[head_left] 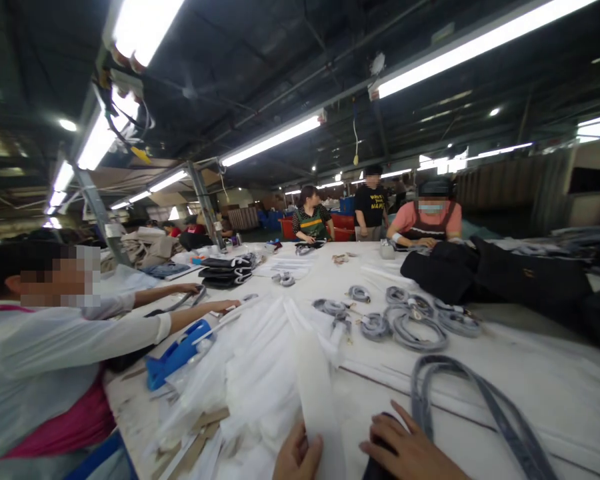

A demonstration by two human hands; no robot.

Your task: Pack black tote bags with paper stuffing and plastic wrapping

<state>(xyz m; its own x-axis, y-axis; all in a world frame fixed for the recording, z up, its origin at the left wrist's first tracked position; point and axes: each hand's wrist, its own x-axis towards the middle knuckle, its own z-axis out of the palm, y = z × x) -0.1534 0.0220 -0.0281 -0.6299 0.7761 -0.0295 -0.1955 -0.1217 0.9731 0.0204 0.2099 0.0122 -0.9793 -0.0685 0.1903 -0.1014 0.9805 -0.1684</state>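
Note:
At the bottom centre, my left hand (pixel 298 453) has its thumb and fingers closed on the edge of a long white strip of thin, soft sheet (pixel 317 393). The strip runs away from me over a heap of white sheeting (pixel 250 363). To its right, my right hand (pixel 410 448) bends its fingers over a black item (pixel 383 443), which the lower edge cuts off; its kind cannot be made out. One finger of that hand sticks out apart. Just beyond the hand lies a long grey strap (pixel 480 377), bent in a loop on the white table (pixel 545 353).
Several coiled grey straps (pixel 415 327) with metal clips lie ahead. Black fabric pieces (pixel 525 270) are piled at the right, folded black items (pixel 225 272) further back. A blue object (pixel 180 353) sits near a co-worker (pixel 45 360) reaching in from the left. Other people stand beyond the table.

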